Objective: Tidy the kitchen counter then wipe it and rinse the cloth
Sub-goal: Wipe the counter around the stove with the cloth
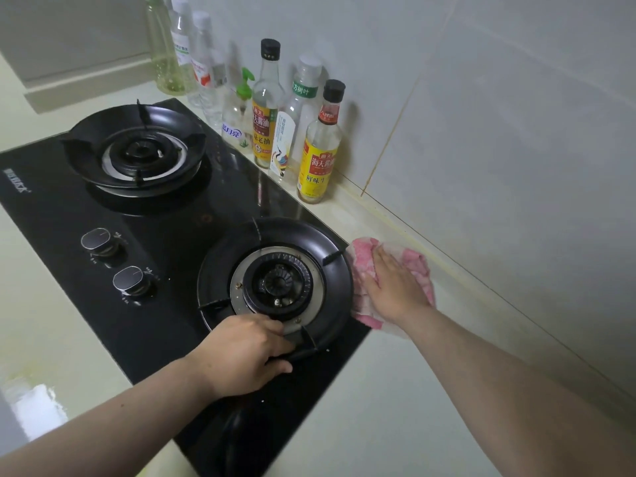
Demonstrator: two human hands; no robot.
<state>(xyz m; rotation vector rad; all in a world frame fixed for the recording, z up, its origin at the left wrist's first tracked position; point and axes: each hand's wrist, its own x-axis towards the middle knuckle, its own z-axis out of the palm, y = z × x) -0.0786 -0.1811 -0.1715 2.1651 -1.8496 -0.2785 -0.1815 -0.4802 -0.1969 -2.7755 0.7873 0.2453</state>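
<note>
A pink-and-white cloth [418, 266] is being pressed flat onto the pale bench [395, 390] by the right hand [395, 284], fingers straight and laid together on top of it. The cloth is lying just beside the right edge of the black glass hob [165, 304], between the hob and the tiled wall [516, 132], with one corner touching the rim of the near pan support [330, 242].

That pan support is being gripped at its front edge by the left hand [244, 356]: fingers are curled over the ring and the thumb is tucked under it (whether the ring is being lifted off the glass cannot be told).

The far burner [137, 149] is sitting at the hob's other end, and two control knobs [113, 259] are showing on the glass between the burners, toward the front edge.

A row of bottles is being kept upright along the wall behind the hob: two soy sauce bottles with yellow labels [318, 160], a clear bottle with a green-banded label [296, 115], a green-topped pump bottle [237, 118], and several clear plastic bottles [186, 46] further back.
</note>
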